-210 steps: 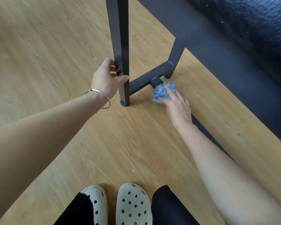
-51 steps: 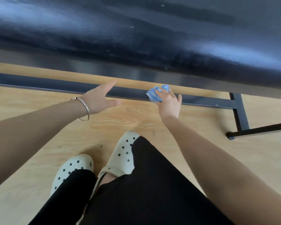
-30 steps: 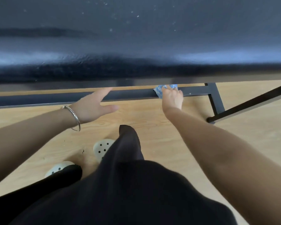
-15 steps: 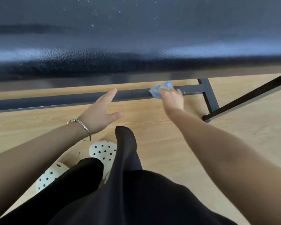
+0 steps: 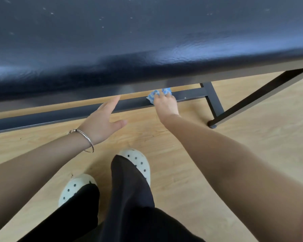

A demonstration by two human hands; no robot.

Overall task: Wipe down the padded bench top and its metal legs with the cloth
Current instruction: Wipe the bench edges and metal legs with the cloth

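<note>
The right hand (image 5: 165,105) is gripping the bunched blue cloth (image 5: 157,95), fingers bent over it, and is pressing it onto the low metal rail (image 5: 189,94) beneath the padded bench top (image 5: 147,41), near the end leg (image 5: 215,102); this placement is suggesting that the frame is being wiped along its length. The left hand (image 5: 101,123) is hanging before the same rail, fingers straight and together, thumb spread, holding nothing; contact with the rail cannot be told, and it is probably serving for balance

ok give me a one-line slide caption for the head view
Right hand holds the blue cloth on the bench's low metal rail; left hand open beside it.
</note>
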